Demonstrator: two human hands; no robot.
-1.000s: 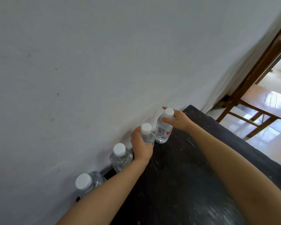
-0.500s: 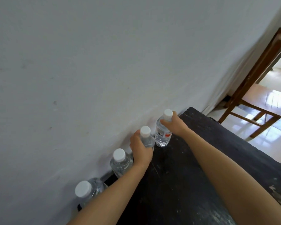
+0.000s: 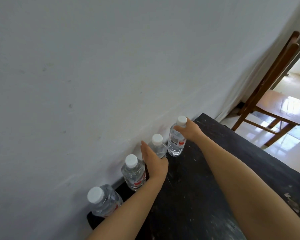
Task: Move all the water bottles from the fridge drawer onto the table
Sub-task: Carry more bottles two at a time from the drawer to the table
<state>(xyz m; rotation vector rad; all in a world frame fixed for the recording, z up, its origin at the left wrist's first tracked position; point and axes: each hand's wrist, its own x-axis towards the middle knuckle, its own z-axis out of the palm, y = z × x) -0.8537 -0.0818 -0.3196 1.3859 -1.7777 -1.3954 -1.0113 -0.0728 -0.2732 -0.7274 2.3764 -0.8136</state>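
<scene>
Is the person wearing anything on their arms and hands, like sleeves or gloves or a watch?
No. The left forearm and right forearm are bare, no sleeves in view. The left hand and right hand have no gloves, and no watch, bracelet or ring shows.

wooden chair (image 3: 274, 99) beside white wall (image 3: 111, 66).

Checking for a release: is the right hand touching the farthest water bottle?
Touching. In the head view the right hand curls its fingers round the neck of the farthest water bottle.
</scene>
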